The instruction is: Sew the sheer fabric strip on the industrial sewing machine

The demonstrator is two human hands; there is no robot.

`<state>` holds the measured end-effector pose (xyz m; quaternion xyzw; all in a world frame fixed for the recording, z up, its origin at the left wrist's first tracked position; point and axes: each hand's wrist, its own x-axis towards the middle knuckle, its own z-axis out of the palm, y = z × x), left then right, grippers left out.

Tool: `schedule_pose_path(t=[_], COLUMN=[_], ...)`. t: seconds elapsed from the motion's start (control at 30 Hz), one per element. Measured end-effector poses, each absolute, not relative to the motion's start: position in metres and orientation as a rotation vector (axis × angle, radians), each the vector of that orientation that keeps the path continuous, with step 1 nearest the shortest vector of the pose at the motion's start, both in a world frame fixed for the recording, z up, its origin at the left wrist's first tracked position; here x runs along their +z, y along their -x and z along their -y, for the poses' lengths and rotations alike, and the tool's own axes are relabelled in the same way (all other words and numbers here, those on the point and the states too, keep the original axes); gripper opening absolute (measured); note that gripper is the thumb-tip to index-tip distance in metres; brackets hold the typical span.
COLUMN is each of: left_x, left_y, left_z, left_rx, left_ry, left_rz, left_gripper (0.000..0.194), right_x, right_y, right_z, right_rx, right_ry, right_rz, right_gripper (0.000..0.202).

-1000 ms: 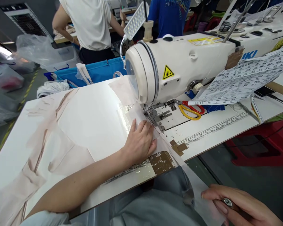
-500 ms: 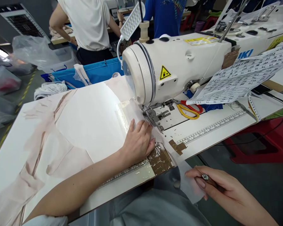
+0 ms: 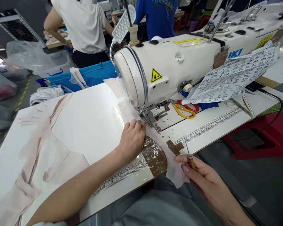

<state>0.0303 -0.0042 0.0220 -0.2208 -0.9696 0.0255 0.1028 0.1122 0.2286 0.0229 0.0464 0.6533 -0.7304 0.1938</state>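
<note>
A white sewing machine (image 3: 165, 67) stands on the table, and its presser foot (image 3: 143, 114) rests over thin pale pink fabric (image 3: 128, 111). My left hand (image 3: 133, 136) lies on this fabric just in front of the foot, its fingers curled and closed on the cloth. The fabric's strip runs right, over the table's front edge. My right hand (image 3: 200, 175) is closed round an awl (image 3: 191, 161) with a wooden handle, its thin metal spike pointing up. The thumb and forefinger of that hand also pinch the strip's hanging end (image 3: 178, 172).
Scissors (image 3: 185, 110) with red and yellow handles lie beside the machine bed. Handwritten paper (image 3: 233, 73) hangs off the machine arm. More pink fabric (image 3: 61, 157) spreads across the left table. Two people stand behind; a red stool (image 3: 261, 138) is at right.
My left fingers have curled in on the fabric. My right hand has risen slightly and moved left with the awl, whose spike now points up. The view has shifted a little.
</note>
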Motion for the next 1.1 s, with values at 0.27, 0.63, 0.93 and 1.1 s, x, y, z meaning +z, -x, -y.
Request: schedule_pose_path(t=[0.27,0.63,0.93,1.1], left_x=[0.019,0.012,0.013,0.013], left_y=[-0.03,-0.016,-0.019,-0.026], left_z=[0.011,0.016,0.015,0.008], left_rx=[0.029,-0.077,-0.097,-0.118], left_ry=[0.701,0.701,0.695,0.76], left_rz=[2.818,2.815,2.774,2.778], left_gripper=[0.038,0.04,0.041,0.038], right_x=[0.01,-0.002,-0.003,-0.001], right_y=[-0.139,-0.13,-0.138,-0.148], right_z=[-0.197,-0.212,-0.221,-0.224], right_rx=[-2.161,-1.905,-1.923,-1.896], right_ry=[-0.495,-0.022,-0.034,-0.092], right_rz=[-1.474,-2.136,-2.111,-2.058], right_gripper=[0.047,0.04,0.032,0.039])
